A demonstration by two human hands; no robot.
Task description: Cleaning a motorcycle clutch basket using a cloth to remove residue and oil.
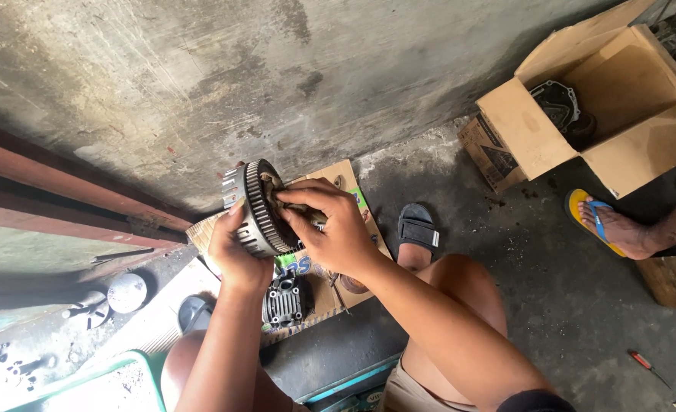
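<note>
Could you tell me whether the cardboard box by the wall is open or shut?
Open: the cardboard box has its flaps spread outward, and a dark metal part shows inside.

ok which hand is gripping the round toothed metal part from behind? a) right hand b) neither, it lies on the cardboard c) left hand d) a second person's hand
c: the left hand wraps around the back of the toothed metal drum and holds it up, while the right hand presses a brownish rag into its open face.
</note>
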